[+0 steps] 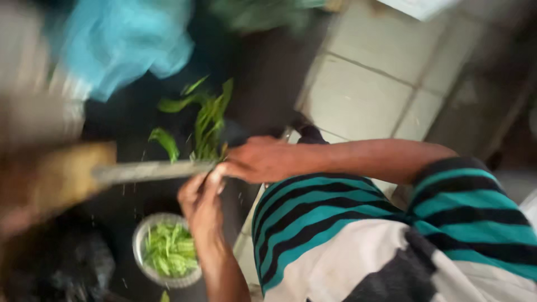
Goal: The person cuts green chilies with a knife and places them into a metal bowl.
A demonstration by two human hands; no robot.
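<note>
Grasping one leafy bunch [208, 131], both hands' fingers [221, 170] clench at one blade [151, 171]; one bowl [140, 237] below.

You are looking at a dull grey metal blade [151, 171] showing a matt, worn finish, fixed to a pale wooden block [67, 176] that is looking rough. The leafy greens [208, 126] are shining smooth and glossy. The round bowl [146, 229] is gleaming like brushed metal. The floor tiles [363, 95] are appearing smooth, and the blue sheet [123, 39] is looking like thin plastic.
</note>
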